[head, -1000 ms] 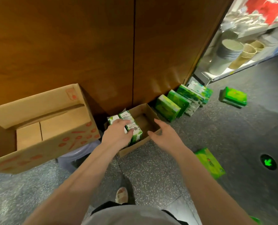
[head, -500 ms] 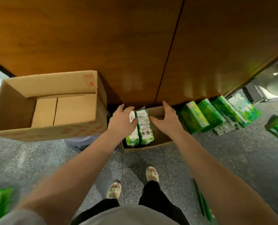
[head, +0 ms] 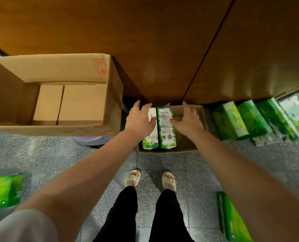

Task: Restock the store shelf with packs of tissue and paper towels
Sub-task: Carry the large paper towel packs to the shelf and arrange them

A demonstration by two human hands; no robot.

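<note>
Two green-and-white tissue packs (head: 166, 130) stand side by side in a small open cardboard box (head: 168, 151) on the floor against a wooden panel (head: 145, 41). My left hand (head: 138, 119) lies over the left pack with its thumb across the top and its fingers stretched toward the box's far edge. My right hand (head: 188, 120) is inside the box on the other side, fingers spread and fairly straight, thumb touching the right pack. The two packs sit between my hands.
A large open cardboard box (head: 58, 70) stands at the left, resting on a grey tub (head: 91, 140). Several green packs (head: 249, 119) lean in a row at the right. More green packs lie on the floor at the left (head: 4, 191) and lower right (head: 232, 222). My sandalled feet (head: 132, 178) stand just behind the small box.
The view has swung left and down to face the small box squarely. My right hand moved from the box's near rim into the box, beside the packs; my left hand stayed on them.
</note>
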